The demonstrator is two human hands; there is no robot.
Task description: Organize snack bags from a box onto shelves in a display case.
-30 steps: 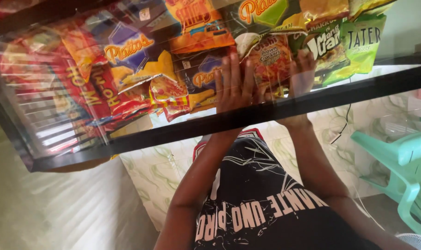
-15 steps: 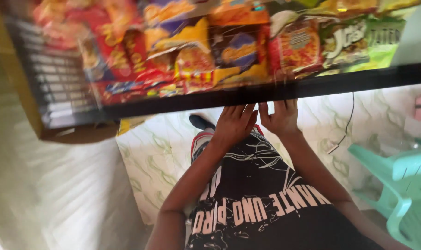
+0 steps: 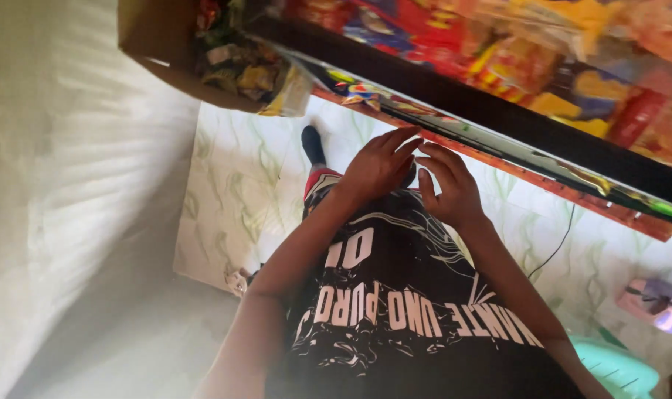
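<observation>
Both grips empty, left hand [image 3: 377,166] and right hand [image 3: 450,185] spread under the dark shelf [image 3: 499,118]; snack packets [image 3: 528,66] best reached slowly, one hand steadied.

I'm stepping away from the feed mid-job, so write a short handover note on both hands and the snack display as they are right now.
Left hand: empty, fingers bent, just below the dark shelf edge, holding nothing.
Right hand: empty too, beside the left, fingertips close together.
Things: snack packets fill the shelf above the hands; a cardboard box with small packets sits at its left end.
Done: packets appear racked on the shelf.
Left: unclear; neither hand holds a packet.
</observation>
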